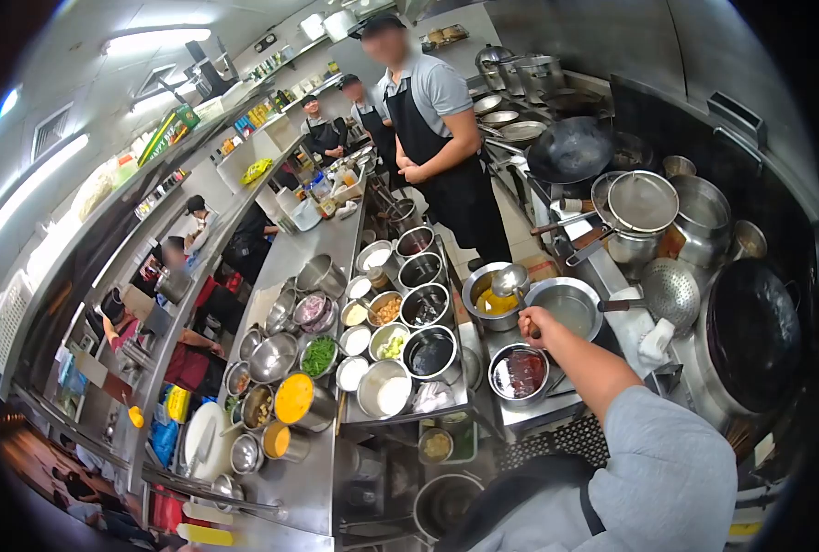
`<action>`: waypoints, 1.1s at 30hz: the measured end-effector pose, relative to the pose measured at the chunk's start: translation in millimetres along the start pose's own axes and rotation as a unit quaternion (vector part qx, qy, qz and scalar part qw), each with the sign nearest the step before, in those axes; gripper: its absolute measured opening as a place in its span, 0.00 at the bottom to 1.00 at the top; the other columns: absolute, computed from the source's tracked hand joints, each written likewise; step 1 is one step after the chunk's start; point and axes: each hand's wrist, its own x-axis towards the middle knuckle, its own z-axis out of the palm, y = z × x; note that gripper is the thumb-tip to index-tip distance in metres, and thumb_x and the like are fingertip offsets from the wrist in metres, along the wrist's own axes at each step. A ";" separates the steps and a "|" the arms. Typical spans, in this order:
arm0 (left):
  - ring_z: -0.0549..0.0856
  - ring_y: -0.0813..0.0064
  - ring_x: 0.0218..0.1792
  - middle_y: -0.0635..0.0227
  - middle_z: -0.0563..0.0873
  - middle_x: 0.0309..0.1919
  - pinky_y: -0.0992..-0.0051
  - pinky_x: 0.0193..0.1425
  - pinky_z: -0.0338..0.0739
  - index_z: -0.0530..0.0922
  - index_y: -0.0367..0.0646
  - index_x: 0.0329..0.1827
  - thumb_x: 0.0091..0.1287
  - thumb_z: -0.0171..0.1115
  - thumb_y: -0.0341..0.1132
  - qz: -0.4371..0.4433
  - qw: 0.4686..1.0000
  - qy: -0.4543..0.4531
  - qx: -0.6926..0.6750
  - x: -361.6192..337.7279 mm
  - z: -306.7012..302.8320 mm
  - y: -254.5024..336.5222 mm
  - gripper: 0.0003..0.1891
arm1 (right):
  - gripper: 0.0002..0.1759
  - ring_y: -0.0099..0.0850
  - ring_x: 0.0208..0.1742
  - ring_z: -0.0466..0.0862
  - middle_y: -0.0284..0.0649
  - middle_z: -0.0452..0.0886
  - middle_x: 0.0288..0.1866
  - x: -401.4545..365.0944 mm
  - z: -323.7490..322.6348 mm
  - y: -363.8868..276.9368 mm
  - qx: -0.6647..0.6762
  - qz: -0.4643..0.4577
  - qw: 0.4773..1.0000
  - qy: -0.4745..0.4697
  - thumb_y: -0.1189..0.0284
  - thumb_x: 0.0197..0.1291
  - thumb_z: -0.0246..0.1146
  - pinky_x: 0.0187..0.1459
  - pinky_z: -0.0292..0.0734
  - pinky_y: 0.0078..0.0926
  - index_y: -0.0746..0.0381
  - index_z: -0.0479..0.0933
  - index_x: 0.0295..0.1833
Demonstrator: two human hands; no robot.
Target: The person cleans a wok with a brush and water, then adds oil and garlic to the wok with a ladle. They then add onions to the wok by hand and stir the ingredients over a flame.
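Observation:
My right hand (535,327) is closed around the handle of a metal ladle (510,279). The ladle's bowl is over a metal pot (470,301) that holds yellow liquid (494,302). Beside that pot is a wide metal bowl (595,327) of cloudy liquid. Just below my hand, a round container (520,372) holds dark red liquid. My left hand is out of the picture.
Ingredient containers crowd the rack, with a pot of orange sauce (295,397) on the steel counter (310,495). A blackened wok (751,336), a perforated skimmer (671,293) and a strainer (644,201) are at right. A person in a black apron (437,129) stands ahead.

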 end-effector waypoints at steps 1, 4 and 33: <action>0.80 0.71 0.35 0.62 0.82 0.39 0.73 0.43 0.76 0.76 0.33 0.51 0.64 0.65 0.30 -0.090 0.977 -0.184 0.052 -19.5 4.1 5.6 0.15 | 0.12 0.15 0.12 0.68 0.26 0.68 0.14 -1.2 0.9 0.1 0.004 0.008 1.000 -0.005 0.72 0.61 0.54 0.14 0.65 0.12 0.56 0.64 0.23; 0.79 0.71 0.41 0.59 0.82 0.41 0.70 0.48 0.75 0.74 0.31 0.55 0.64 0.64 0.33 -0.201 0.875 -0.427 0.106 -81.4 28.5 0.6 0.19 | 0.12 0.14 0.12 0.68 0.26 0.68 0.15 -3.3 3.0 1.1 0.014 0.000 1.000 0.000 0.72 0.61 0.53 0.14 0.65 0.12 0.55 0.63 0.24; 0.83 0.75 0.39 0.58 0.84 0.43 0.77 0.45 0.77 0.74 0.32 0.55 0.58 0.62 0.23 -0.240 0.732 -0.632 -0.078 -167.1 123.5 -21.7 0.20 | 0.04 0.13 0.12 0.69 0.26 0.68 0.15 -142.0 -15.9 -12.0 0.132 0.000 0.991 -0.034 0.73 0.61 0.56 0.13 0.63 0.11 0.62 0.69 0.35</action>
